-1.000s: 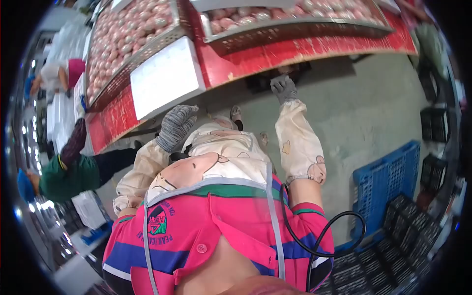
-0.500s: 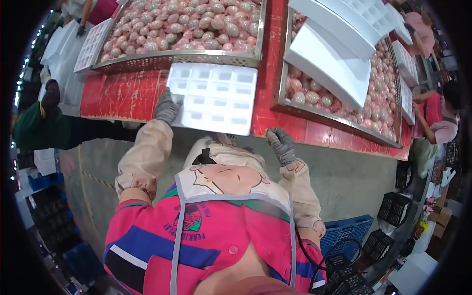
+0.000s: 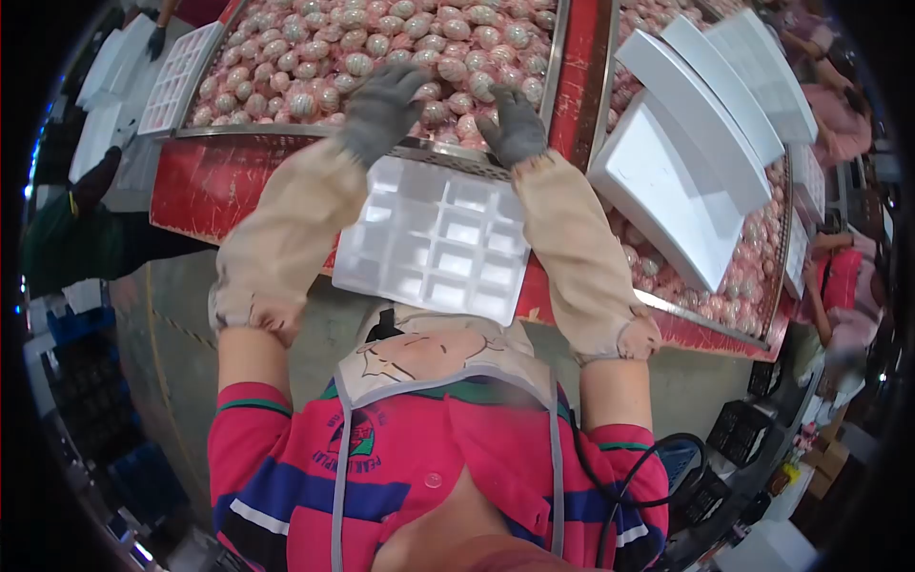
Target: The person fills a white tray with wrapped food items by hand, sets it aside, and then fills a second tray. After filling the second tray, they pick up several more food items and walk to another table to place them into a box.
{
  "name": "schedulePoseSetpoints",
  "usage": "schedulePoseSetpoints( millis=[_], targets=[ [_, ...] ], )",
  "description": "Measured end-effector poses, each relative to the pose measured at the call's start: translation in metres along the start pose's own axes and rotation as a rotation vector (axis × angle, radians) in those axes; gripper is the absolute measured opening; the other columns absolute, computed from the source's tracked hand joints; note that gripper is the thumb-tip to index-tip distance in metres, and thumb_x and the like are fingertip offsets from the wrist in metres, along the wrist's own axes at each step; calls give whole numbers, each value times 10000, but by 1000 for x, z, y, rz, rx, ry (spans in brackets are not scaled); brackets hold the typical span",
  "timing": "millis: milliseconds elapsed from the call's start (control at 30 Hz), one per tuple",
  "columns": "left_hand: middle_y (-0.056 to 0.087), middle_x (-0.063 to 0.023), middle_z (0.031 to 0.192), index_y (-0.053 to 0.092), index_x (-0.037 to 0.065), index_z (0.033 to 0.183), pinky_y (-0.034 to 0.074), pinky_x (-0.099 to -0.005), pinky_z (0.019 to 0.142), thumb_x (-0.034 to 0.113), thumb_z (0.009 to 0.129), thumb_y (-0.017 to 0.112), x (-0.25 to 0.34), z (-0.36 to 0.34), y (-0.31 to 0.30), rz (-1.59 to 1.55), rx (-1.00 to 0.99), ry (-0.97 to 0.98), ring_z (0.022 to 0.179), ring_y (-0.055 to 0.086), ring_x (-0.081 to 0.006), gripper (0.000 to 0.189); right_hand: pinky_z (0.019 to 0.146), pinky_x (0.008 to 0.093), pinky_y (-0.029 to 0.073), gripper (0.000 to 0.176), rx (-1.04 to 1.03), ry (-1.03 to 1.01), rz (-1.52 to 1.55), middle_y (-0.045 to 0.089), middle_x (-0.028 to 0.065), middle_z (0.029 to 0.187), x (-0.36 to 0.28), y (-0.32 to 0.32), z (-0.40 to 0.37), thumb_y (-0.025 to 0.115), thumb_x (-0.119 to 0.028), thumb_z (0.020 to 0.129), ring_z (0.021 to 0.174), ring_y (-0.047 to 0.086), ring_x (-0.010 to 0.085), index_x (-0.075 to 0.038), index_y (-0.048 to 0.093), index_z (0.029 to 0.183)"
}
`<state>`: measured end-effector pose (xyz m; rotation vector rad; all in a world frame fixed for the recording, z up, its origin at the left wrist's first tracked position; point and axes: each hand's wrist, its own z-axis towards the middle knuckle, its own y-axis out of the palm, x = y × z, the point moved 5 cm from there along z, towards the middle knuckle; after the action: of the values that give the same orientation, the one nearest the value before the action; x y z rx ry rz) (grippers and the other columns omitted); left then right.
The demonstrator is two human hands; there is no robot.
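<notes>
My left hand (image 3: 383, 112), in a grey glove, lies over the near part of a metal tray (image 3: 438, 153) heaped with pink and whitish egg-shaped pieces (image 3: 357, 65). Its fingers point forward and rest on the pieces, apart from one another. My right hand (image 3: 518, 126), gloved in grey too, is at the tray's near right corner with thumb and fingers apart, touching the pieces. Neither hand visibly holds one. Between my forearms a white compartment tray (image 3: 434, 238) sits at the table's near edge, its visible compartments without pieces.
A second metal tray (image 3: 658, 310) of similar pieces stands to the right, with white foam boxes (image 3: 667, 181) stacked across it. Another white compartment tray (image 3: 179, 81) leans at the far left. Co-workers (image 3: 843, 286) are at the right; a dark-gloved hand (image 3: 157, 43) shows at upper left.
My left hand has let go of the white compartment tray and moved forward onto the pieces. My right hand has moved forward from the table's edge to the pieces.
</notes>
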<state>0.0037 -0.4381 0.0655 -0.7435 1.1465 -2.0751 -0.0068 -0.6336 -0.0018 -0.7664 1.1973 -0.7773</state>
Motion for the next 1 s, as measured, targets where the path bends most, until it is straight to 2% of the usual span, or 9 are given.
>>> schedulePoseSetpoints(
  millis=[133,267,300,367,400,567,733,933,1000],
  targets=[
    [579,-93,1149,562,147,1164,417,-403,926,265,713,678,-24,77,95,246,-189,-20,1109,529,-276,481,980,436,397,551,-276,77,-174,385,206,1354,16,52,75,612,-339,801,1217,441,315,-82,456,1263],
    [639,-100,1119,670,135,1061,445,-476,869,271,782,594,-32,98,175,366,-940,-37,1063,590,-274,319,750,398,529,263,-406,258,-274,661,149,1024,48,120,102,615,-280,803,930,655,269,-91,664,980],
    [675,-118,803,696,89,760,492,-444,767,229,711,625,-35,97,182,344,-662,43,824,653,-294,164,646,412,551,189,-325,254,-189,701,102,869,45,103,104,549,-200,837,787,693,265,-130,719,881],
    [669,-74,1052,711,165,984,444,-455,874,271,816,540,-89,85,285,401,-693,-61,1022,610,-264,262,771,405,533,204,-350,149,-136,678,144,975,42,95,109,550,-199,826,929,662,283,-99,704,916],
    [672,-99,837,696,110,811,484,-412,741,202,767,547,-69,95,227,392,-644,92,842,644,-258,180,819,423,511,275,-367,275,-8,647,201,1016,33,71,109,616,-292,779,983,626,325,-77,674,941],
    [662,-65,940,693,164,887,438,-436,788,271,762,571,-35,103,130,422,-500,298,945,603,-238,205,877,446,456,341,-216,285,99,617,221,1039,23,41,98,593,-356,800,998,591,359,-70,641,978],
    [661,-72,1016,698,173,938,465,-398,830,285,740,604,-48,92,177,238,-786,197,993,600,-237,246,759,361,482,322,-113,232,586,640,138,908,25,59,72,620,-307,832,862,615,241,-39,627,1010],
    [675,-94,892,675,131,981,484,-428,719,370,788,585,-52,88,132,231,-265,305,843,637,-273,321,677,263,476,283,136,373,1100,600,19,872,4,-55,-52,561,-222,926,755,551,102,-18,563,1122],
    [671,-64,950,623,108,1111,490,-362,655,366,789,650,-54,101,74,-106,-172,-30,828,639,-218,413,713,252,488,375,239,495,1080,608,40,892,-8,-77,-101,584,-222,915,782,580,130,17,504,1193]
  ],
)
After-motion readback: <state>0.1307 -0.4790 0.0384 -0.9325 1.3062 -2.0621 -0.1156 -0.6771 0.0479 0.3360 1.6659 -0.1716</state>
